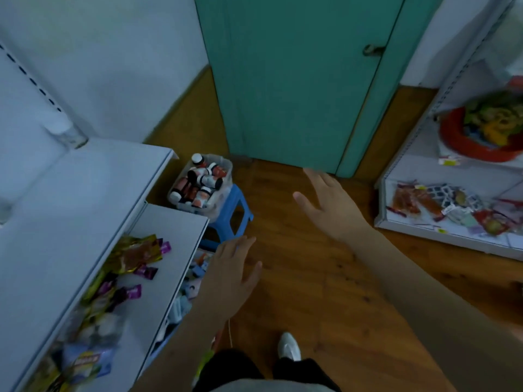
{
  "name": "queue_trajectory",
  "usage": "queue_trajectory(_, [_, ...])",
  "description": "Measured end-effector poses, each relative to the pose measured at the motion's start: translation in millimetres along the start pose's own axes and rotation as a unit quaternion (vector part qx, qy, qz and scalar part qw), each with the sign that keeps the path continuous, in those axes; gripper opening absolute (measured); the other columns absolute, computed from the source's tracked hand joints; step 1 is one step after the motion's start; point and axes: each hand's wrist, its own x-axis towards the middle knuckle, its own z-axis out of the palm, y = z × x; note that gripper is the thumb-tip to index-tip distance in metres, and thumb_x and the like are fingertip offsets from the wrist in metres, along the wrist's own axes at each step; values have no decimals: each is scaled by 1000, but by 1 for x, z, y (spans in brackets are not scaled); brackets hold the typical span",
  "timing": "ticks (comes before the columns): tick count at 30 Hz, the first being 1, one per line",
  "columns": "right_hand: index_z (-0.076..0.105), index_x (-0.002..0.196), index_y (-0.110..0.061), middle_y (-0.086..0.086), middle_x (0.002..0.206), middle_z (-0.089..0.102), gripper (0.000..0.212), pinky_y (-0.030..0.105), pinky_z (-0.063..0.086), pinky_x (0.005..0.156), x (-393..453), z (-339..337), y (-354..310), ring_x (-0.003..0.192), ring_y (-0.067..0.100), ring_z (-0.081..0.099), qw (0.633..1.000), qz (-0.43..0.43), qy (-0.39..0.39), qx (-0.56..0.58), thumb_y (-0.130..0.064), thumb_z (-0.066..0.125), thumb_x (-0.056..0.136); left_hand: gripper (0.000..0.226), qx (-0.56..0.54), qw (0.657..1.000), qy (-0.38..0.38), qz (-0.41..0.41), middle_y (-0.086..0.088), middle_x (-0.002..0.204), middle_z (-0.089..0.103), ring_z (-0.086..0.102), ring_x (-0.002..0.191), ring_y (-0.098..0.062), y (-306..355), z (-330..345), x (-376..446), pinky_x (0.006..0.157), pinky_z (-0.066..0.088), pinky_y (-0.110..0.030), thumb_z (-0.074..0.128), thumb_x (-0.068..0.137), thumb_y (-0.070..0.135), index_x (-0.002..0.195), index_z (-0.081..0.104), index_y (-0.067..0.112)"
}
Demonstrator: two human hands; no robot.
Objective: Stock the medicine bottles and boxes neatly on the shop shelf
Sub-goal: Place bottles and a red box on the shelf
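A clear plastic tub [223,168] full of several medicine bottles [202,179] with white and black caps stands on a small blue stool [233,213] beside the white shelf unit [85,193] on the left. My left hand [235,267] hovers near the shelf's front edge, below the stool, fingers straight and holding nothing. Over the wooden floor my right hand [328,199] is stretched forward to the right of the tub, fingers spread and empty. Small boxes [192,281] lie on a lower shelf level by my left wrist.
Snack packets [127,264] lie on the middle shelf at left. A teal door [297,80] closes the far end. A second white shelf [452,230] at right holds packets and a red basket [478,131]. My shoe [288,346] stands on the wooden floor.
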Motion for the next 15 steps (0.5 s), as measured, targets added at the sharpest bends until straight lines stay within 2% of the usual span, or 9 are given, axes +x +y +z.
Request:
queue_trajectory(6, [19,156,-23,-2,160,26,71,37,27,117,89,0,35,148,17,22,999,4,-24,29,-62,35,98,70,-10,999,-3,-41,2,142,47,42,130,-16,-5,-2,85,105,43,-37,28,88,63,144,44,23])
queue_trajectory(12, [20,156,-21,-2,160,28,71,33,23,117,202,5,51,146,16,25,999,-22,-30,-4,-60,36,99,76,-23,998,-3,-62,6,141,45,40,131,-14,-46,0,187,105,40,-30,25,85,66,146,42,24])
queue_trajectory(15, [21,155,-20,0,159,30,71,36,25,117,271,4,46,145,17,27,999,-39,-32,-22,-59,37,99,61,-30,997,6,-74,3,139,48,44,128,-16,-81,9,246,105,43,-34,41,95,56,146,42,23])
